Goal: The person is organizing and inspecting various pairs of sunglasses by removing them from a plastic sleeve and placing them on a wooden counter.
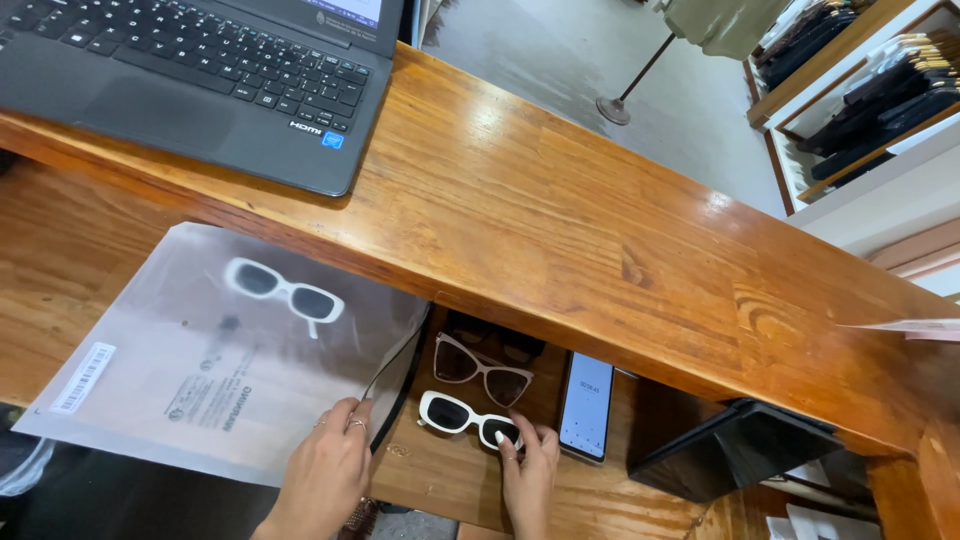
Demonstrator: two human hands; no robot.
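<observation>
While the right hand [527,470] pinches white sunglasses [468,419] between closed fingers, the left hand [328,470] grips a frosted plastic bag [200,370]. Risk: brown-lensed sunglasses [483,368] just beyond the fingers could get knocked against the phone [586,405] beside them.

Single head-worn view, looking steeply down from close above the wooden counter [560,200]. The lower desk [440,470] fills the bottom edge.

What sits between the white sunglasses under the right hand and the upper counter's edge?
In the head view, a pink cat-eye pair lies between the white sunglasses and the counter edge.
</observation>
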